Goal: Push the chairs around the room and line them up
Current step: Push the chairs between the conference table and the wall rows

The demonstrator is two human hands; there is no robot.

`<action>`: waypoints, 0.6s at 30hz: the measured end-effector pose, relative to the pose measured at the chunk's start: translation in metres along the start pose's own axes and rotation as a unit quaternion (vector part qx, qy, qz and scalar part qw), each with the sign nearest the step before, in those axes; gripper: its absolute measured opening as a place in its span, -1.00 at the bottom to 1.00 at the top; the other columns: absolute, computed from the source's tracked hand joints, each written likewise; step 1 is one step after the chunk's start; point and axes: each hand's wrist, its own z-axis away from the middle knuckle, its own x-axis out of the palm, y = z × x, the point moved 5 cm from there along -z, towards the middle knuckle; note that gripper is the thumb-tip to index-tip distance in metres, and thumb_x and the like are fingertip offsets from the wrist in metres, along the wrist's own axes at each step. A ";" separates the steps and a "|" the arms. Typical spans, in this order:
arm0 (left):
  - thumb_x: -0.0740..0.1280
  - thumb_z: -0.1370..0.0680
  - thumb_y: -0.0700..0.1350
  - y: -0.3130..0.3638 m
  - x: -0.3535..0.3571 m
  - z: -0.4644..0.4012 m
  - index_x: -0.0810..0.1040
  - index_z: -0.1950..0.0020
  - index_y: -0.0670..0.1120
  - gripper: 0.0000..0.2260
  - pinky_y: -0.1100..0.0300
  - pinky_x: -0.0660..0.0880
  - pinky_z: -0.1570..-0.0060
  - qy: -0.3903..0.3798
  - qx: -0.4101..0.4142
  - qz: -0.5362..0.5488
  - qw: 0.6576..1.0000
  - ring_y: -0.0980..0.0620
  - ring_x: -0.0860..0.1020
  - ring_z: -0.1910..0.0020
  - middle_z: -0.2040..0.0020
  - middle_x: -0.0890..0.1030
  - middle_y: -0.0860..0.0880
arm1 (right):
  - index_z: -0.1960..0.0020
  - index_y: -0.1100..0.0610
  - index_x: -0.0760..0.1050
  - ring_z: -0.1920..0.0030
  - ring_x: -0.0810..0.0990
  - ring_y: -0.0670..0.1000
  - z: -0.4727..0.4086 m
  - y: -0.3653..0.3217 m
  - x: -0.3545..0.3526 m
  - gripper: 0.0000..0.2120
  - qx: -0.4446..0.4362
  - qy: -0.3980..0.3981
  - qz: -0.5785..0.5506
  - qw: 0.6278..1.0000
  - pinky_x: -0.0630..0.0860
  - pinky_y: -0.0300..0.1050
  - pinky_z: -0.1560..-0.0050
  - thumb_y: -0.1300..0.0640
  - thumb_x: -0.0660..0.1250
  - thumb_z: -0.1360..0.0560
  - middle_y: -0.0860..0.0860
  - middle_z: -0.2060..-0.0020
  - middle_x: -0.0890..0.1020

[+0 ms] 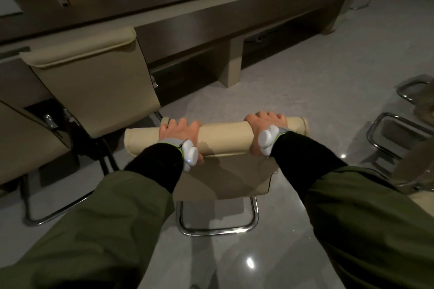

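Both hands are on the beige chair (223, 138) in the middle of the floor, and each grip is clenched round its padded top roll: the left hand (178, 134) wraps the left end, the right hand (265, 129) wraps the right end, fingers curled over the far side, thumbs on the near side. That top roll runs left to right across the view, tilted a little so its right end sits farther away. The chair faces away from the person, toward the long brown desk (211, 14), with its back panel dropping down to a chrome loop base (218, 230) on the glossy grey floor (293, 91). The upholstery is a pale cream, smooth, with a stitched seam at the roll's end. A white tracker on a grey band (190, 155) sits at each wrist, over black cuffs and olive sleeves. To the left, a matching beige chair (94, 77) stands tucked at the desk, its back toward the camera. On the right, more chrome chair bases (397, 138) stand on the floor.
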 end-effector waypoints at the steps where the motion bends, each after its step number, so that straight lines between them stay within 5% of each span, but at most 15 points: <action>1: 0.54 -0.19 0.32 0.000 -0.001 -0.006 0.29 -0.38 0.14 -0.15 -0.12 0.30 -0.20 -0.002 -0.001 0.001 1.000 -0.17 0.39 -0.22 -0.20 0.41 -0.06 | -0.21 -0.18 0.34 -0.11 0.48 0.15 -0.005 0.002 -0.001 -0.29 -0.001 -0.002 -0.004 1.000 0.29 0.04 -0.05 -0.09 0.48 -0.09 0.00 -0.05 0.45; 7: 0.53 -0.19 0.32 -0.006 -0.011 -0.058 0.30 -0.35 0.14 -0.18 -0.14 0.30 -0.21 -0.009 0.011 0.013 1.000 -0.16 0.39 -0.22 -0.19 0.41 -0.05 | -0.23 -0.17 0.34 -0.18 0.46 0.16 -0.047 0.012 -0.013 -0.27 0.008 -0.012 -0.001 1.000 0.34 0.04 -0.20 -0.12 0.45 -0.08 0.00 -0.13 0.46; 18: 0.52 -0.19 0.32 -0.025 -0.031 -0.159 0.28 -0.40 0.13 -0.14 -0.12 0.29 -0.21 0.010 0.025 0.020 0.999 -0.14 0.38 -0.23 -0.19 0.41 -0.04 | -0.27 -0.14 0.33 -0.22 0.44 0.15 -0.146 0.027 -0.037 -0.34 0.012 -0.022 0.012 1.000 0.31 0.01 -0.10 -0.13 0.49 -0.23 0.02 -0.18 0.44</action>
